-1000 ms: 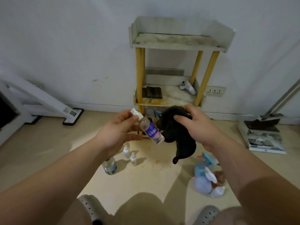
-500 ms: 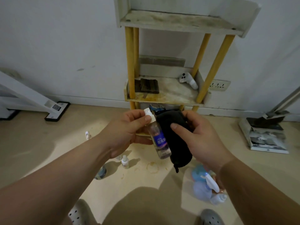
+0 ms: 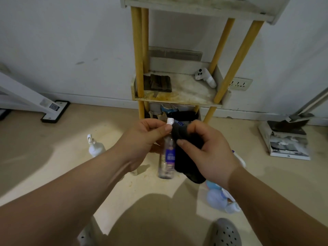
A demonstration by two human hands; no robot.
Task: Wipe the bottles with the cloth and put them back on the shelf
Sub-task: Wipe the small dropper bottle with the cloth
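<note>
One clear bottle, contents unclear, hangs upright from the left hand, pinched near its white cap. The right hand grips a black cloth against the bottle's side.

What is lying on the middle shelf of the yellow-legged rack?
The middle shelf holds a dark folded piece at left and a white controller at right rear. The front left post covers the dark piece's left edge.

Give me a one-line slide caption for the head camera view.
Left hand pinches a clear bottle by its cap while the right hand holds a black cloth against it before a wooden shelf.
</note>
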